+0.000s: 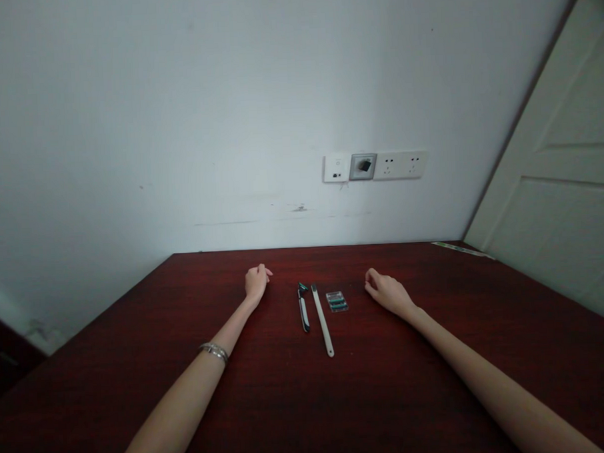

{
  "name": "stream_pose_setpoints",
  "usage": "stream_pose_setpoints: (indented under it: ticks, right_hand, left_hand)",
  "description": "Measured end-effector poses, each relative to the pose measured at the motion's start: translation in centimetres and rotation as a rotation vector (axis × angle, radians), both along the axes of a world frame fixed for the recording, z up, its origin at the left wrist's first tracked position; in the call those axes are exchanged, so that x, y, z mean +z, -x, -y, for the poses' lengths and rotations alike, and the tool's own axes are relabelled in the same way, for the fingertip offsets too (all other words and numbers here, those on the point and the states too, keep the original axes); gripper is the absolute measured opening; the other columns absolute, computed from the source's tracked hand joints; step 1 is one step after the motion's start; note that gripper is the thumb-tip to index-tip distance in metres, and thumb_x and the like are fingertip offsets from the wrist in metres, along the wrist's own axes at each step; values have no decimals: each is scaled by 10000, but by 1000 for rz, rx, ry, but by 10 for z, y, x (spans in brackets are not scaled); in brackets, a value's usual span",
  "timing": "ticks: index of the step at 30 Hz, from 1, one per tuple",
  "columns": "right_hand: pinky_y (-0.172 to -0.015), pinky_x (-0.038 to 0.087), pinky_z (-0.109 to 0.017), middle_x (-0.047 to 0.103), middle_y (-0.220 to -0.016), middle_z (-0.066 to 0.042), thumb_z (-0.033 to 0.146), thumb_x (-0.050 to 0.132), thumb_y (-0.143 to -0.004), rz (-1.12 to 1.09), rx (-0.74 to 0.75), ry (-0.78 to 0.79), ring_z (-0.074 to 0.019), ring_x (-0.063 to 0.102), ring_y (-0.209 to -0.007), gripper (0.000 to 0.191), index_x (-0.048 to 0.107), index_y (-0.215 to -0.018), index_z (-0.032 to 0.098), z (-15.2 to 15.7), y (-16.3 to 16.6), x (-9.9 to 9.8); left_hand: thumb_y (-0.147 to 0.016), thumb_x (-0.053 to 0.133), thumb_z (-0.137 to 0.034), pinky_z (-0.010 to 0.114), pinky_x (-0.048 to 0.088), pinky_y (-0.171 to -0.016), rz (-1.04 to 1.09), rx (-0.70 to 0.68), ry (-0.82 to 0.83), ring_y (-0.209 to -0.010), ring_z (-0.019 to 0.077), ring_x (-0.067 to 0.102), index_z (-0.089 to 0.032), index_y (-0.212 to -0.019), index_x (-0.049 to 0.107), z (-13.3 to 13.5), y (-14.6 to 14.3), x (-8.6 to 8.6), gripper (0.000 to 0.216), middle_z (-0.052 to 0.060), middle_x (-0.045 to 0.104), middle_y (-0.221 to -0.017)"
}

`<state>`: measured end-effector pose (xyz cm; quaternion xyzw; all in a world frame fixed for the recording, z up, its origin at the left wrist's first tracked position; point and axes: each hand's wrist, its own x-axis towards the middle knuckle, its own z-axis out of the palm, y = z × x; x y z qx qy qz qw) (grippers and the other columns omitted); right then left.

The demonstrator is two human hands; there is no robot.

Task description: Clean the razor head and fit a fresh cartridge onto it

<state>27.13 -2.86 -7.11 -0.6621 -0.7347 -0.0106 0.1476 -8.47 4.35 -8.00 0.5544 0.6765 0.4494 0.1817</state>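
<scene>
Dark red tabletop [290, 414] met pale wall [177, 112], with a razor [304, 311] between the left hand [256, 284] and the right hand [389, 293]

Beyond the razor and to its right, socket plates [399, 165] were set in a row. The razor lay with its green head at the far end. Just right of it, not touching, lay a slim white stick [323, 322] with a dark tip; a little farther right of the razor sat a clear tray of blade cartridges [337, 302]. Both hands rested apart from these things: one left of the razor, its forearm wearing a silver bracelet [215, 352], the other right of the razor, past the tray. Their fingers were curled inward, though whether pressed together or fully closed I could not tell.
</scene>
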Motion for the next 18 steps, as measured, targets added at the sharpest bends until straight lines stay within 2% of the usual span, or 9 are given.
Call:
stream_pose_setpoints:
  ticks: [11,18]
  right_hand:
    - [-536,286,-241,649,-795,-34,273,428,-872,-3,21,-47,-175,607,-671,99,501,-899,212,-4,-4,-7]
    - [-540,294,-245,657,-830,-49,244,406,-874,-26,21,-38,-188,617,-692,134,475,-981,203,-2,-4,-5]
  left_hand:
    - [-786,298,-364,239,418,-557,16,-15,-11,-542,153,572,-156,-648,664,-2,1,-2,444,27,609,-542]
    - [-769,337,-338,216,397,-503,-2,-37,14,-501,130,544,-142,-690,655,4,-1,4,381,26,602,-555]
